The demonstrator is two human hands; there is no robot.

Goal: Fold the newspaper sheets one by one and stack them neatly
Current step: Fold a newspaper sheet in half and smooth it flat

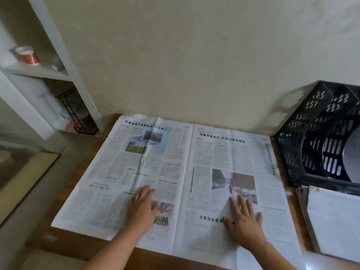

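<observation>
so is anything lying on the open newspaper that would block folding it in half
Nothing visible does. Only the left hand and right hand rest flat on the newspaper; the black crate and paper stack sit off its right edge.

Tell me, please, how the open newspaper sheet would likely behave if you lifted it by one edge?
The newspaper sheet would probably flop and sag: it looks thin, wide and creased. It likely pivots along its centre fold. It seems light, so it may slide on the table once the left hand and right hand lift.
</observation>
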